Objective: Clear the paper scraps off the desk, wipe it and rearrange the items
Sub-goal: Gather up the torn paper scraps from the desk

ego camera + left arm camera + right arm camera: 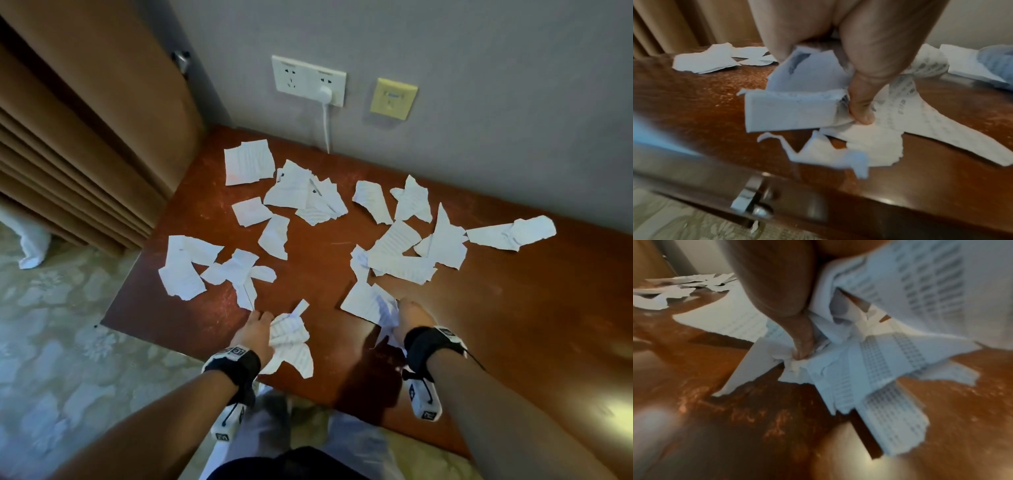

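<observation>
Head view: you're standing at the near edge of the table (pixel 318 270), both hands down on it. Your left hand (pixel 255 330) is gripping the left bundle (pixel 291 337) of crumpled printed paper, with part of it hanging past the table's near edge. Your right hand (pixel 411 317) is clutching the right bundle (pixel 385 317), which is touching a flat sheet on the table top. Loose paper scraps (pixel 249 162) are lying all over the table, from its far-left corner to its right side, and clustering thickest mid-table. A wall socket (pixel 308 80) with a white plug (pixel 325 92) is sitting above the table's far edge. A curtain (pixel 68 137) is hanging off the table's left side.

Left wrist view: your fingers (pixel 861 107) are curling round the left bundle (pixel 789 112), pinching folded pieces. One printed piece is trailing onto the table (pixel 694 97). More scraps are lying toward the table's far-left corner. A metal handle (pixel 750 198) is showing on the table's front face.

Right wrist view, blurry: your fingers (pixel 801 340) are clenching round the right bundle (pixel 859 356), with torn printed layers fanning out over the table (pixel 756 418).
</observation>
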